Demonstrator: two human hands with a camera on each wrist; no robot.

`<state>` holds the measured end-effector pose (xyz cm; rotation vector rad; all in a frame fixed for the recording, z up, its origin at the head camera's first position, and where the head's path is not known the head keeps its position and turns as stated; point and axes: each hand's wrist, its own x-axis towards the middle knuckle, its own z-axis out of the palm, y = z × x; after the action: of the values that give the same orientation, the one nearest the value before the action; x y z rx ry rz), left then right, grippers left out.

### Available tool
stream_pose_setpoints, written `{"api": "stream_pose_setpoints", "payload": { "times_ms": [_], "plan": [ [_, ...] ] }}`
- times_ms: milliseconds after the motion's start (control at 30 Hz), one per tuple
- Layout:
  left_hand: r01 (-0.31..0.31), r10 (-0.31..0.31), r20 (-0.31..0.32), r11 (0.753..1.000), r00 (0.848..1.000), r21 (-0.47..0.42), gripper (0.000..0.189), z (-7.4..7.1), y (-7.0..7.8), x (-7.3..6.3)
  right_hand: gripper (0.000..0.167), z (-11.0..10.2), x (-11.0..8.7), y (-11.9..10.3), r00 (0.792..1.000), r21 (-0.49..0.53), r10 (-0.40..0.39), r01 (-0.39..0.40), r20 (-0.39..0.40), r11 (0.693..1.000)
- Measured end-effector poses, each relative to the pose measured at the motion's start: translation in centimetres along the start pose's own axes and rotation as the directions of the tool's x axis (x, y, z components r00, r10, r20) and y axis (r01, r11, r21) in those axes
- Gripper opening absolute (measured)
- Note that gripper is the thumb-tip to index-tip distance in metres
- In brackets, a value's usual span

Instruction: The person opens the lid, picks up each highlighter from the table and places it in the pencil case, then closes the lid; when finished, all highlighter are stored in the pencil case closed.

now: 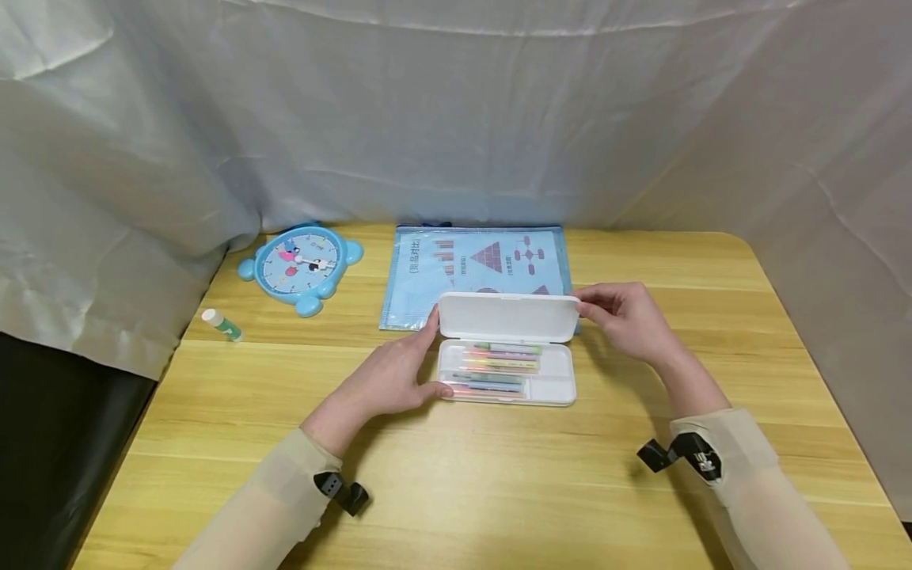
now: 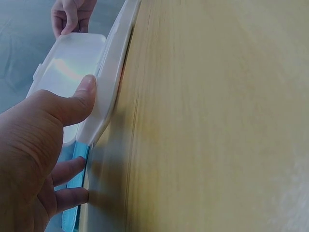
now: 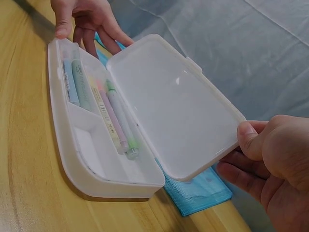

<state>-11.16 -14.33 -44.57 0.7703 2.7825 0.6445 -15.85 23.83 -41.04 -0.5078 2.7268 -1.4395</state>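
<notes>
A white plastic pencil case (image 1: 552, 388) lies on the table, its lid (image 1: 509, 317) raised on the far side. Several pastel highlighters (image 1: 499, 360) fill the left part of its tray, some in clear sleeves. My left hand (image 1: 392, 372) is at the case's left end; its thumb presses the near corner and its fingers stretch toward the lid's left edge. In the right wrist view, those fingers (image 3: 89, 41) look mostly straight. My right hand (image 1: 630, 321) pinches the lid's right edge between thumb and fingers.
Behind the case, partly covered by the lid, lies a blue mesh zip pouch (image 1: 413, 277) with printed charts. A blue toy clock (image 1: 299, 265) is at the back left, with a glue stick (image 1: 222, 324) nearer. A pale curtain (image 1: 456, 119) hangs along the table's far edge.
</notes>
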Motion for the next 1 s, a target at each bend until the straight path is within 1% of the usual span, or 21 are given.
{"api": "stream_pose_setpoints", "payload": {
  "times_ms": [200,367,600,833,1000],
  "plan": [
    [-0.001,0.001,-0.006,1.000,1.000,-0.002,0.130,0.01,0.05,-0.05,0.018,-0.03,-0.21,-0.14,1.000,-0.014,-0.001,0.001,0.000,1.000],
    [-0.007,0.007,-0.024,1.000,1.000,-0.012,0.129,0.09,0.05,-0.15,0.019,-0.13,-0.41,-0.21,1.000,-0.007,0.019,-0.019,0.020,1.000],
    [-0.002,0.002,-0.033,1.000,0.999,-0.014,0.129,0.18,0.04,-0.24,0.027,-0.26,-0.38,0.05,0.994,0.030,0.063,-0.066,0.088,0.997],
    [0.001,-0.001,-0.029,1.000,1.000,-0.016,0.128,0.22,-0.01,-0.25,0.035,-0.46,-0.53,0.14,0.974,0.086,0.102,-0.122,0.203,0.989],
    [-0.012,0.011,-0.033,1.000,0.999,-0.014,0.127,0.28,-0.07,-0.19,0.040,-0.49,-0.55,0.20,0.969,0.097,0.103,-0.127,0.226,0.987]
  ]
}}
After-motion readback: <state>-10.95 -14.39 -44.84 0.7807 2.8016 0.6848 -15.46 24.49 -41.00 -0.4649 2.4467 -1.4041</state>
